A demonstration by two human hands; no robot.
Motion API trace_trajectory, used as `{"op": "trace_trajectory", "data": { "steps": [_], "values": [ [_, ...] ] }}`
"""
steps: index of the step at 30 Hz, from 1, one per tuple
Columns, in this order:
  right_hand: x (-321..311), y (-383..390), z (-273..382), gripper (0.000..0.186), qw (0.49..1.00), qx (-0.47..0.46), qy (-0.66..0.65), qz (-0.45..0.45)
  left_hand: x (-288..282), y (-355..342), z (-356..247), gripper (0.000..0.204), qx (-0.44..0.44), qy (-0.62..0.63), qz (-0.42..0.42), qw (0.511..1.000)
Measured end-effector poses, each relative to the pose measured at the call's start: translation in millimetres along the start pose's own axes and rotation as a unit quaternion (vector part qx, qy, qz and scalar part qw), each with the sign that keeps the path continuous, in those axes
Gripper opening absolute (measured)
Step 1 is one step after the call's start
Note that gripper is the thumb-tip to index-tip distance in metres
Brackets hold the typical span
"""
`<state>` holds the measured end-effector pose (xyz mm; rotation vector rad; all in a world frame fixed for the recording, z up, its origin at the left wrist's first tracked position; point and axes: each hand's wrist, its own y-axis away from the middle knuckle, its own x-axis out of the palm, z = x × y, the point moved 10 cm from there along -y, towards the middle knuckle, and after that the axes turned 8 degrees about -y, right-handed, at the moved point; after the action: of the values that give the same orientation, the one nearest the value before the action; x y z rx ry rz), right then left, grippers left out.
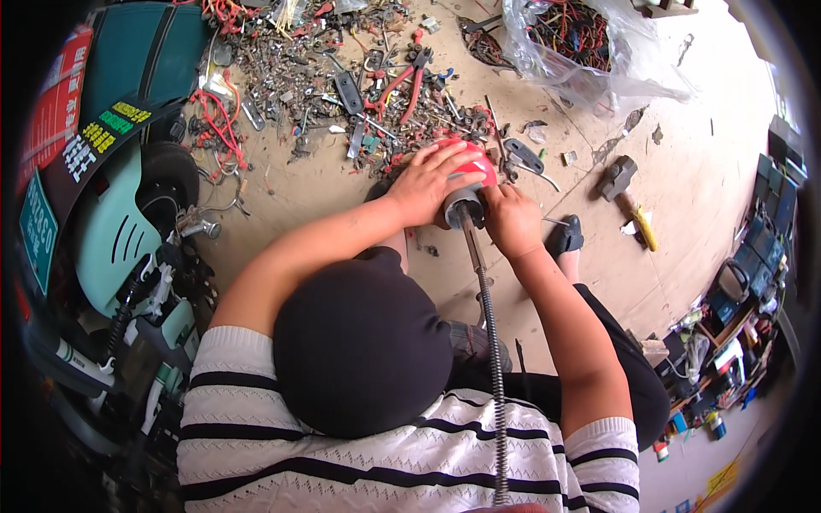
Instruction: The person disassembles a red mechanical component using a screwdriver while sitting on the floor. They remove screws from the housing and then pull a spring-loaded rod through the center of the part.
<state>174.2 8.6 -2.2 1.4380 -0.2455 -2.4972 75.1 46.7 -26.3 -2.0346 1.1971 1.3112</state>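
Between my hands is a red, glossy, rounded piece (475,158) with a dark grey collar (463,210) on its near side. I cannot tell what kind of thing it is. From the collar a metal rod (473,244) runs toward me and continues as a long coil spring (494,368). My left hand (434,182) is wrapped over the top and left of the red piece. On its right side my right hand (512,218) is closed, fingers curled and thumb pressing near the collar. The underside of the red piece is hidden.
Scattered metal scraps (286,77) cover the far floor, with red-handled pliers (409,90) among them. A clear bag of wires (569,38) stands far right, and a yellow-handled hammer (631,201) lies nearer. A pale green scooter (111,231) is at left, cluttered shelves (727,316) at right.
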Motion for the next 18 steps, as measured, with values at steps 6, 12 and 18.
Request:
{"op": "trace_trajectory", "data": {
  "steps": [6, 12, 18],
  "values": [
    [4.6, -4.5, 3.9, 0.009, 0.994, -0.044, 0.077, 0.055, -6.8, -0.6, -0.6, 0.081, -0.001, 0.062, -0.011, 0.998],
    [10.8, -12.1, 4.7, 0.012, 0.990, -0.025, 0.080, 0.114, -3.3, 2.6, -1.1, 0.083, -0.002, 0.059, -0.012, 0.998],
    [8.5, -18.2, -2.0, 0.013, 0.994, 0.005, -0.009, 0.105, 4.4, 4.7, 0.0, 0.086, -0.005, 0.020, -0.001, 1.000]
  ]
}}
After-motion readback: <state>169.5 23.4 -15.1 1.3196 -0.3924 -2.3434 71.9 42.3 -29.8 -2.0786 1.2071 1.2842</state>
